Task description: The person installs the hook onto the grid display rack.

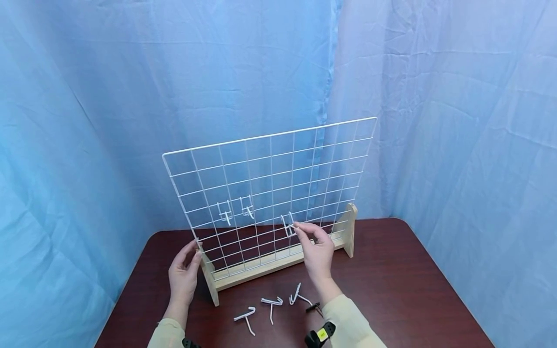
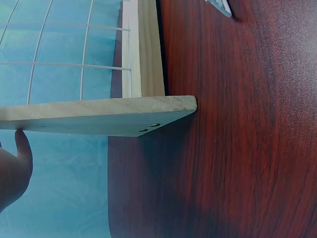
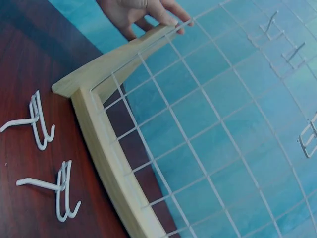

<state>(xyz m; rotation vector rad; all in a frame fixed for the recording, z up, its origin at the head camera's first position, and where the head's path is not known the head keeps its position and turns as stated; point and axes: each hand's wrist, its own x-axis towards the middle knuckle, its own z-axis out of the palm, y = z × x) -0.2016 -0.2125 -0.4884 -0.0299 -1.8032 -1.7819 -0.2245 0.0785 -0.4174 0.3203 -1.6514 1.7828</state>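
Observation:
A white wire grid panel (image 1: 278, 179) leans back in a wooden stand (image 1: 261, 268). My right hand (image 1: 316, 251) pinches a white wire hook (image 1: 285, 225) between thumb and fingertips, against the lower middle of the grid. In the right wrist view, this hook (image 3: 308, 141) shows at the right edge. My left hand (image 1: 183, 275) grips the stand's left end board near its top, at the grid's side wire. The left thumb (image 2: 24, 148) touches the board's outer face (image 2: 99, 125). Two more white hooks (image 1: 226, 215) (image 1: 247, 210) hang on the grid, left of the held one.
Three loose white hooks (image 1: 246, 316) (image 1: 272, 304) (image 1: 299, 294) lie on the dark red table (image 1: 404, 290) before the stand. A small black piece (image 1: 312, 307) is close to my right sleeve. Blue curtains (image 1: 217, 72) enclose the table's back and sides.

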